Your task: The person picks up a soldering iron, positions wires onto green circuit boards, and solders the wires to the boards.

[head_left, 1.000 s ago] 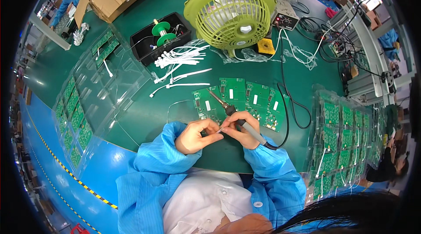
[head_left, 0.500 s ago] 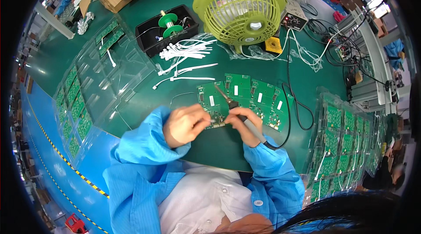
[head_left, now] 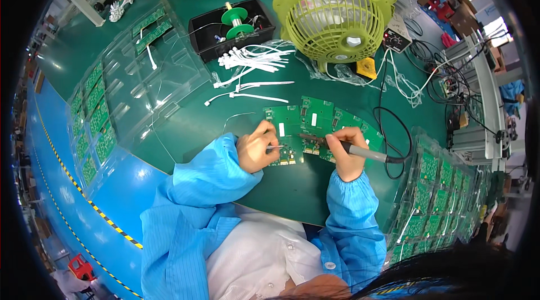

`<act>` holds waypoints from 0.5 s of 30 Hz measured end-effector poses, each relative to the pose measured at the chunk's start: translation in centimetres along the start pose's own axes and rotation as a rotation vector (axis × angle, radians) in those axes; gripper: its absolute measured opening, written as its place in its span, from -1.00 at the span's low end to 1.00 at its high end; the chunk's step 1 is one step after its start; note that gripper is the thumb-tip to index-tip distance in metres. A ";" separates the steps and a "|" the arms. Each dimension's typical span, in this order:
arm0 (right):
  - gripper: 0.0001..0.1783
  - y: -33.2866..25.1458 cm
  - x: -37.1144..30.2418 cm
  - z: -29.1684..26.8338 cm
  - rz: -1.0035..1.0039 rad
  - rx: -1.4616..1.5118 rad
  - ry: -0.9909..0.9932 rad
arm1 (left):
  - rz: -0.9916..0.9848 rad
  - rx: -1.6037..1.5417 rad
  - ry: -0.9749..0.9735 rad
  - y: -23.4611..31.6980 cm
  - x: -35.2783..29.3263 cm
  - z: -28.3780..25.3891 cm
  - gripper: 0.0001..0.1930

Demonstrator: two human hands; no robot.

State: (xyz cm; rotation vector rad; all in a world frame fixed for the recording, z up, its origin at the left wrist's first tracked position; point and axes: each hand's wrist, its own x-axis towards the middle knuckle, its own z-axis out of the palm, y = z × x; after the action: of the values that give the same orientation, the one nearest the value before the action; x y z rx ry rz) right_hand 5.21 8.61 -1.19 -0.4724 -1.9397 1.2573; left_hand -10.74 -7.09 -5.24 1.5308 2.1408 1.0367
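Thumb and fingers of my left hand are pinched on a thin silvery length of solder wire. It lies over the lower part of the leftmost green circuit board. My right hand is closed round the grey handle of a soldering iron, held like a pen. The iron's tip points left, above the second circuit board. Further boards fan out to the right, partly covered by my right hand. Each board whose middle shows has a white rectangle on it.
White cable leads lie beyond the boards. Behind them stand a black tray holding a green spool and a green fan. Clear plastic trays with boards flank me. The iron's black cord loops at the right.
The soldering iron has swung from pointing up and away to lying flatter, its tip lower and nearer me. My right hand has moved right. My left hand stays pinched near the leftmost board.
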 end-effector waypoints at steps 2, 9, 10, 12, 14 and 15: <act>-0.81 -0.6 0.1 0.9 0.127 0.132 0.048 | -0.014 0.005 0.001 0.3 -0.1 -0.1 -0.90; -0.70 -0.5 -0.6 2.0 0.207 0.202 0.028 | -0.042 0.041 0.003 0.9 -0.5 -0.6 -0.90; -0.70 -0.4 -0.7 2.0 0.210 0.203 0.030 | -0.043 0.042 -0.001 1.0 -0.5 -0.6 -0.90; -0.71 -0.2 -0.8 2.1 0.184 0.194 0.020 | -0.039 0.039 0.008 1.1 -0.5 -0.6 -0.90; -0.71 -0.1 -0.9 2.2 0.157 0.182 0.008 | -0.035 0.035 0.018 1.1 -0.5 -0.6 -0.90; -0.71 -0.1 -0.9 2.3 0.159 0.183 0.008 | -0.037 0.035 0.016 1.2 -0.5 -0.5 -0.90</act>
State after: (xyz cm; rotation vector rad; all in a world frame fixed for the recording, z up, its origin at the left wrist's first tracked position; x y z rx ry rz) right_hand 4.09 6.60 -2.00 -0.5446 -1.7885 1.5159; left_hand -10.11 -7.54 -4.12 1.4975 2.2005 1.0083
